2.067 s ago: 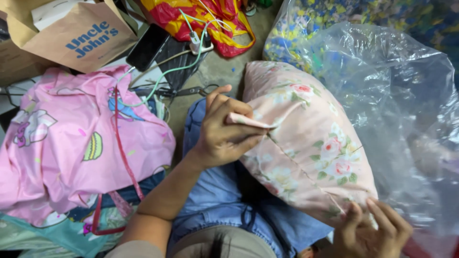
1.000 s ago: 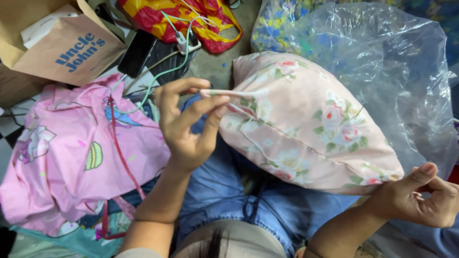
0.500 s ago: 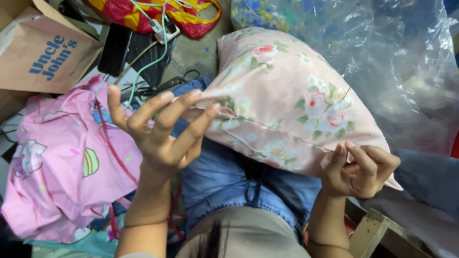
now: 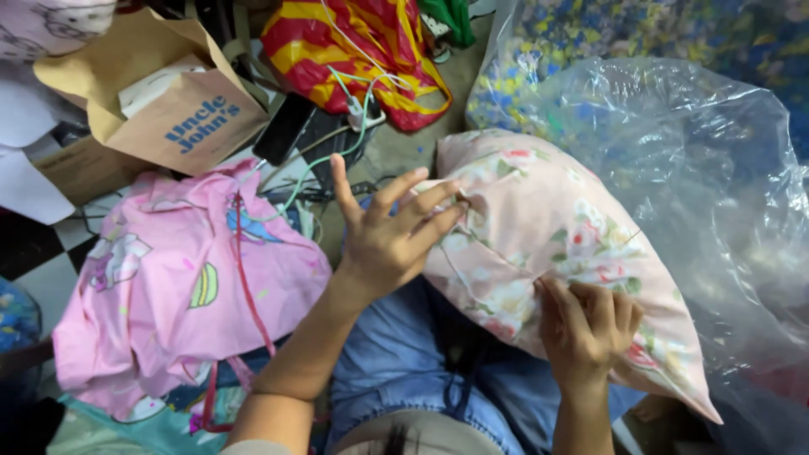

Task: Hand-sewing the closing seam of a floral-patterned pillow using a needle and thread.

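Pillow point(image 4: 548, 244): pink, floral case, lying across the person's lap on blue denim, its far side against a clear plastic bag point(image 4: 708, 168). Left hand point(image 4: 388, 240): forearm raised, fingers spread and apart, fingertips touching the pillow's near corner, nothing clasped. Right hand point(image 4: 590, 324): grip pinched together on the case fabric at the lower edge. Beside, left: pink printed cloth point(image 4: 168, 286). Beyond: brown paper bag point(image 4: 168, 101), red-and-yellow bag point(image 4: 354, 50), tangled cables point(image 4: 337, 143).

Pink floral pillow point(image 4: 548, 244) lies tilted across the lap.
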